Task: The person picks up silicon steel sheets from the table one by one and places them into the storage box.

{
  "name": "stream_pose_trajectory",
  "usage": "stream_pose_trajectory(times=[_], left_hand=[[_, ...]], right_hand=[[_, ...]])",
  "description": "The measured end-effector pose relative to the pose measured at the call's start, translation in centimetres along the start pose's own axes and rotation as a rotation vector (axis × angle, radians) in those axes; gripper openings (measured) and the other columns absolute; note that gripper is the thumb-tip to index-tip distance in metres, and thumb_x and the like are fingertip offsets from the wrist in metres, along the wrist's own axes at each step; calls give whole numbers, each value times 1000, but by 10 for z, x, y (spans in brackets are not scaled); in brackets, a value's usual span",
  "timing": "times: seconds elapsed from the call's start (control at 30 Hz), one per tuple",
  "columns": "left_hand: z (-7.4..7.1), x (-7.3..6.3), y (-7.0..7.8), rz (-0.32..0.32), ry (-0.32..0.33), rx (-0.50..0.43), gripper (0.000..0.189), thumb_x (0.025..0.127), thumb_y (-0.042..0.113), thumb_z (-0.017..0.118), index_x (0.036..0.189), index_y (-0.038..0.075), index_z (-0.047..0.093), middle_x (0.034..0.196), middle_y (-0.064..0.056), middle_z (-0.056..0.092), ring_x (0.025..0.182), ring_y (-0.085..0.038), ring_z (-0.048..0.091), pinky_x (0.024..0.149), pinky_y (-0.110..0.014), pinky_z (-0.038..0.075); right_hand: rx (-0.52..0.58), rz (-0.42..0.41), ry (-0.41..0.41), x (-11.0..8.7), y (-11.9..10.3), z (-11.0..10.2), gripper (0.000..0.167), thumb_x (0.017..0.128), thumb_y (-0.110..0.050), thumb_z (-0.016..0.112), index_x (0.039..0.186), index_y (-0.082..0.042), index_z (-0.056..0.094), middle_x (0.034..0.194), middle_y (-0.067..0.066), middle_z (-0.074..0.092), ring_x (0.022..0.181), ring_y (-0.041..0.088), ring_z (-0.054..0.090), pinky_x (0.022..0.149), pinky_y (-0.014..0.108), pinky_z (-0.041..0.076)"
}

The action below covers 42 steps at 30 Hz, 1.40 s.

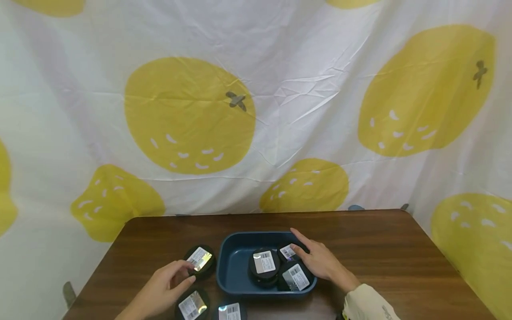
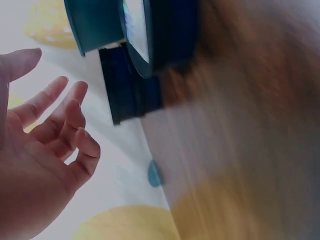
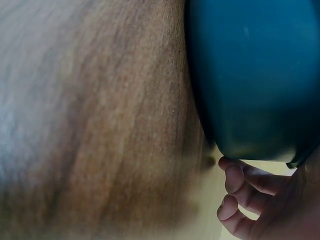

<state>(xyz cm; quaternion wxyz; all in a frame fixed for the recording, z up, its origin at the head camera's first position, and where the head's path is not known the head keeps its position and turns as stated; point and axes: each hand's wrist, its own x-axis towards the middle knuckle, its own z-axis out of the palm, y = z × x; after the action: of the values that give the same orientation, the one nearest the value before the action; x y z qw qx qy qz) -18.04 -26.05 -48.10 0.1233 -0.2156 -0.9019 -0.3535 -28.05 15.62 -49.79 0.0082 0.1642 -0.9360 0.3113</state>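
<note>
A blue tray point(image 1: 236, 266) stands on the table with black round containers inside, among them a left one point(image 1: 264, 263) and a front right one point(image 1: 296, 276), all with white-and-silver labels. My right hand point(image 1: 320, 260) holds the tray's right wall at the back corner, thumb over the inside; in the right wrist view, bent fingers point(image 3: 235, 177) lie beside the tray's outer wall. To the left of the tray, my left hand point(image 1: 164, 284) hovers by a labelled black container point(image 1: 201, 260), its fingertips overlapping it in the head view. The left wrist view shows this hand's fingers point(image 2: 65, 120) loosely bent around nothing.
Two more black containers, a left one point(image 1: 193, 306) and a right one point(image 1: 230, 311), lie at the table's near side, partly cut off by the frame. The brown wooden table point(image 1: 372, 249) ends at a white curtain point(image 1: 304, 111) with yellow fruit prints.
</note>
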Motion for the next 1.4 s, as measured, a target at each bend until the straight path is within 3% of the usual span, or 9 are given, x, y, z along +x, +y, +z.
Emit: stream_pose_trajectory(times=[0.37, 0.57, 0.77, 1.0, 1.23, 1.3, 1.4], left_hand=[[-17, -28, -20, -262, -265, -54, 44, 94, 36, 67, 129, 11, 58, 104, 0, 61, 78, -1, 48, 64, -25, 42], [-15, -37, -35, -211, -346, -150, 53, 92, 30, 70, 136, 6, 51, 108, -5, 57, 77, -2, 48, 61, -26, 41], [-8, -43, -54, -59, -364, -131, 64, 86, 29, 77, 138, 5, 49, 109, 3, 57, 88, 0, 47, 68, -26, 40], [-3, -41, -72, -80, -470, -219, 70, 86, 25, 76, 145, 8, 42, 113, 7, 53, 98, 0, 45, 75, -27, 41], [4, -41, -72, -8, -449, -206, 71, 85, 25, 78, 145, 12, 43, 109, 8, 50, 94, 0, 42, 72, -26, 37], [6, -40, -71, -31, -451, -180, 72, 84, 28, 78, 146, 15, 43, 108, 8, 49, 94, 0, 41, 71, -29, 36], [9, -38, -67, -125, -469, -135, 74, 83, 33, 78, 148, 21, 43, 106, 6, 49, 95, -4, 41, 72, -35, 33]], right_hand=[[16, 4, 10, -1, -1, 1, 58, 100, -51, 49, 153, -29, 39, 144, 12, 54, 130, 40, 51, 106, 58, 36], [31, 2, 21, 0, -1, 3, 58, 100, -51, 50, 153, -28, 40, 144, 11, 54, 129, 39, 52, 106, 57, 37], [40, 10, 22, -1, 0, 4, 60, 99, -55, 50, 153, -30, 40, 145, 10, 53, 130, 39, 51, 106, 56, 37], [52, 18, 17, 1, 1, 4, 65, 96, -60, 51, 153, -31, 39, 146, 9, 52, 130, 38, 51, 106, 55, 37], [69, 19, 17, 0, 2, 5, 65, 95, -60, 52, 153, -31, 39, 146, 9, 52, 131, 37, 51, 106, 55, 37], [69, 18, 20, 0, 2, 5, 65, 95, -60, 52, 153, -31, 40, 146, 9, 52, 131, 37, 51, 106, 55, 37], [68, 18, 21, 1, 1, 5, 65, 96, -60, 52, 153, -31, 40, 146, 9, 52, 131, 37, 51, 107, 55, 37]])
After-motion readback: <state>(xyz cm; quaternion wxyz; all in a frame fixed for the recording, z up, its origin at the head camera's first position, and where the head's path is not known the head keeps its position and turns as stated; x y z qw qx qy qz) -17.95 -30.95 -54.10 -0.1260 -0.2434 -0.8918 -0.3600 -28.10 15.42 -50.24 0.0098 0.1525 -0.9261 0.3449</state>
